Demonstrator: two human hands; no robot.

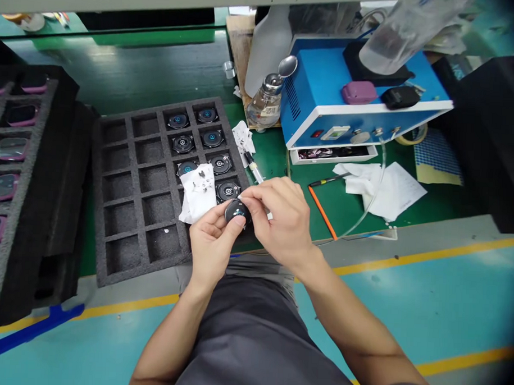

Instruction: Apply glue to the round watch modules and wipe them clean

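Left hand [213,244], right hand [279,216] — holding one black disc [238,212] (seven in tray [99,209]).

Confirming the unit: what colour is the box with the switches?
The box is blue with white trim; head view.

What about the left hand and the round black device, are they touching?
Touching. The head view shows the left hand cradling the round black device against its fingers, with no gap between them.

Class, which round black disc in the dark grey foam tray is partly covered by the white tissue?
The round black disc in the third row from the far end, left cell: the white tissue overlaps its near edge, unlike the other discs.
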